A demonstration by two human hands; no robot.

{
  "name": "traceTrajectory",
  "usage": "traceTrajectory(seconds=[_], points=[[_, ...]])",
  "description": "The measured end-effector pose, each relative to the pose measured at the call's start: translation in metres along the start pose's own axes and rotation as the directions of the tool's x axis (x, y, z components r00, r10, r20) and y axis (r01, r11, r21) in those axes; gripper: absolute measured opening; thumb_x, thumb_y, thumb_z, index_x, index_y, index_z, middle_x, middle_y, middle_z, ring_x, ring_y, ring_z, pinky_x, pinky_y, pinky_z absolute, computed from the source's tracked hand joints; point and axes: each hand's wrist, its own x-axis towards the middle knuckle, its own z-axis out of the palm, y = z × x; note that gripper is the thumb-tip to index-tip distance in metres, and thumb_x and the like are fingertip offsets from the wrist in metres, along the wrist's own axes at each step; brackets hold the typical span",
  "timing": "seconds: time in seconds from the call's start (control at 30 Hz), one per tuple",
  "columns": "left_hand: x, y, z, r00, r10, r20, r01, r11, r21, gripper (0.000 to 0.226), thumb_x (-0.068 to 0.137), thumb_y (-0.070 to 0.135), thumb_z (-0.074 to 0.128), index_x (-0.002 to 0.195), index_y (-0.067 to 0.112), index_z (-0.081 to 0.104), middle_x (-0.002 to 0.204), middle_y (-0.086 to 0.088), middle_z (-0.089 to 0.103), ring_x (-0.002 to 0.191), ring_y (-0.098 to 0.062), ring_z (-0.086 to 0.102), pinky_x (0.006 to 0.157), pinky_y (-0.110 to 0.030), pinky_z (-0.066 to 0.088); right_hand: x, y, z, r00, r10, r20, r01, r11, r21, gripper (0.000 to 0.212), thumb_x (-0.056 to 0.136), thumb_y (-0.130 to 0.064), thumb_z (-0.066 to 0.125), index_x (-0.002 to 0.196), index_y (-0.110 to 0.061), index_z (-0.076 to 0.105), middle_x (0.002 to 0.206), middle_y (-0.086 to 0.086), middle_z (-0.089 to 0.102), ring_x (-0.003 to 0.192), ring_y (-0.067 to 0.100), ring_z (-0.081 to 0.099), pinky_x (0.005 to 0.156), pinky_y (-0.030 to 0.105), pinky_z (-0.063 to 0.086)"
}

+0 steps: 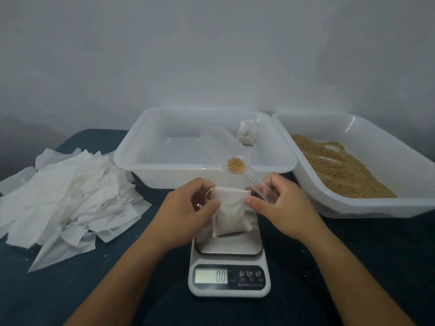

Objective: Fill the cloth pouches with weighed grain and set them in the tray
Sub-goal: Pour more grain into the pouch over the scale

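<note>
A white cloth pouch (229, 214), plump at the bottom, is held over the steel plate of a digital scale (229, 248) whose display reads 0.0. My left hand (186, 208) pinches the pouch's top left corner beside its drawstring loop. My right hand (282, 203) pinches the top right corner, and a clear plastic scoop (236, 164) with a little golden grain in its bowl sticks out from its fingers. Behind the scale stands the clear tray (131, 158), with one filled pouch (246, 134) leaning in its back right corner.
A second clear tray (353, 208) at the right holds a bed of brown grain (341, 168). A loose heap of flat white pouches (66, 198) covers the left of the dark blue table. A grey wall rises behind the trays.
</note>
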Motion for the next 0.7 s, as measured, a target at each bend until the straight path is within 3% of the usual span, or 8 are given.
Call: traceTrajectory(seconds=[0.1,0.2,0.27,0.33,0.47,0.53,0.7], points=[[0.001,-0.007,-0.003,0.998,-0.015,-0.056,0.017,0.999,0.034,0.014,0.094,0.036,0.070,0.108,0.038,0.069,0.095,0.025,0.070,0.089,0.000,0.068,0.081,-0.024,0.056,0.000,0.002,0.001,0.997,-0.023,-0.068,0.023,1.000,0.012,0.043,0.078,-0.056,0.081,0.080,-0.025,0.051,0.105,0.001,0.074,0.098,0.016,0.069,0.079,0.038,0.058],[0.006,-0.016,-0.007,0.980,-0.071,-0.185,0.085,0.994,0.071,0.014,0.094,0.041,0.067,0.107,0.042,0.067,0.094,0.031,0.067,0.088,0.007,0.064,0.077,-0.017,0.048,-0.001,0.001,-0.001,0.987,-0.051,-0.152,0.066,0.993,0.095,0.042,0.077,-0.055,0.080,0.078,-0.027,0.049,0.110,-0.013,0.074,0.101,-0.006,0.067,0.069,0.014,0.053],[0.009,-0.022,-0.010,0.955,-0.131,-0.267,0.149,0.988,0.051,0.008,0.094,0.040,0.067,0.102,0.041,0.068,0.089,0.021,0.069,0.085,0.008,0.062,0.075,-0.020,0.048,-0.003,-0.001,-0.002,0.977,-0.055,-0.206,0.083,0.988,0.130,0.042,0.077,-0.058,0.078,0.079,-0.027,0.050,0.108,-0.027,0.073,0.094,-0.011,0.067,0.065,0.011,0.048],[0.011,-0.028,-0.013,0.930,-0.194,-0.312,0.205,0.979,0.003,0.004,0.094,0.040,0.067,0.097,0.040,0.070,0.087,0.017,0.068,0.079,0.003,0.064,0.070,-0.023,0.048,-0.003,-0.001,-0.003,0.962,-0.039,-0.270,0.088,0.981,0.172,0.040,0.076,-0.062,0.075,0.077,-0.031,0.050,0.105,-0.027,0.074,0.084,-0.003,0.069,0.065,0.027,0.053],[0.015,-0.034,-0.014,0.896,-0.287,-0.340,0.268,0.958,-0.100,0.009,0.095,0.042,0.067,0.086,0.039,0.069,0.075,0.019,0.067,0.063,0.006,0.062,0.054,-0.012,0.044,-0.002,0.000,-0.003,0.920,-0.019,-0.393,0.109,0.972,0.208,0.038,0.077,-0.065,0.074,0.070,-0.036,0.051,0.094,0.012,0.070,0.068,0.035,0.058,0.064,0.056,0.057],[0.015,-0.034,-0.012,0.897,-0.299,-0.326,0.270,0.954,-0.131,0.011,0.095,0.039,0.067,0.085,0.036,0.069,0.065,0.025,0.064,0.055,0.009,0.059,0.048,-0.006,0.041,-0.001,0.000,-0.004,0.910,-0.028,-0.414,0.117,0.975,0.191,0.035,0.079,-0.064,0.074,0.067,-0.041,0.049,0.092,0.017,0.066,0.065,0.029,0.054,0.065,0.058,0.056],[0.014,-0.031,-0.008,0.909,-0.277,-0.310,0.251,0.960,-0.123,0.010,0.095,0.035,0.068,0.086,0.033,0.071,0.067,0.015,0.061,0.051,0.008,0.055,0.044,-0.006,0.038,-0.001,0.004,-0.001,0.921,-0.021,-0.389,0.097,0.979,0.177,0.031,0.079,-0.062,0.074,0.067,-0.043,0.051,0.093,0.007,0.072,0.063,0.018,0.056,0.067,0.050,0.058]])
